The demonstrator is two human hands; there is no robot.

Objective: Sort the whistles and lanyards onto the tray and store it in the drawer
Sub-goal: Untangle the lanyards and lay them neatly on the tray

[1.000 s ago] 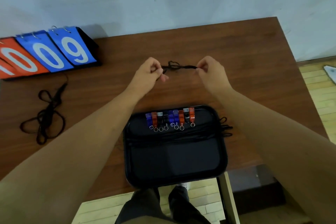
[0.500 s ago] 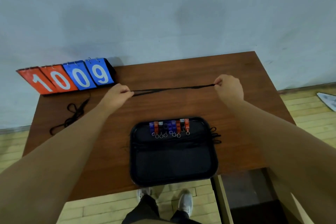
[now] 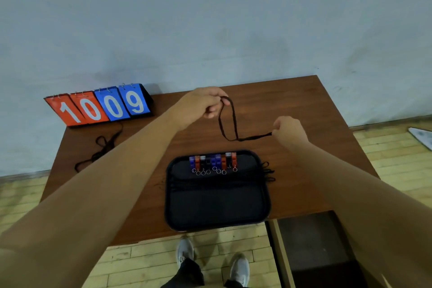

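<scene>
surface: brown wooden table (image 3: 304, 105)
near edge: black tray (image 3: 168, 194)
back left: flip scoreboard (image 3: 100, 106)
beside scoreboard: loose black lanyards (image 3: 102, 147)

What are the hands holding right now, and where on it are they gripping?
One black lanyard: the left hand pinches its upper loop end, the right hand pinches the other end.

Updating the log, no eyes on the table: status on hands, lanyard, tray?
Left hand, right hand each pinch an end of black lanyard. Lanyard slack above table, not on tray. Whistles lined along tray's far edge. More lanyards loose at table left.
</scene>
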